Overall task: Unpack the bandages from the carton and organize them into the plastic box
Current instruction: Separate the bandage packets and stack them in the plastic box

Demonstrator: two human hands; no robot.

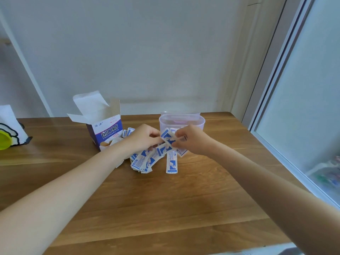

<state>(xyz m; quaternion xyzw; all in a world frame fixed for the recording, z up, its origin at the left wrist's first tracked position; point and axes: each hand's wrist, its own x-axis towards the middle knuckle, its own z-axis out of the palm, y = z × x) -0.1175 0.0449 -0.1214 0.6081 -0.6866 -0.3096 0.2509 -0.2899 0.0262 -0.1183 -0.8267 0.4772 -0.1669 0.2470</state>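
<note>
The blue and white bandage carton (107,132) stands open on the wooden table (147,208), flaps up. A loose pile of white and blue wrapped bandages (145,161) lies in front of it, and one strip (172,163) lies apart on its right. Behind the pile stands a clear plastic box (182,120) with no lid on. My left hand (142,138) and my right hand (191,139) meet just above the pile, both pinching one small stack of bandages (168,138) between their fingertips, in front of the box.
A white object with a black outline and a yellow-green round thing (8,133) sit at the table's left edge. A white wall runs along the back. A glass sliding door (303,89) borders the table on the right.
</note>
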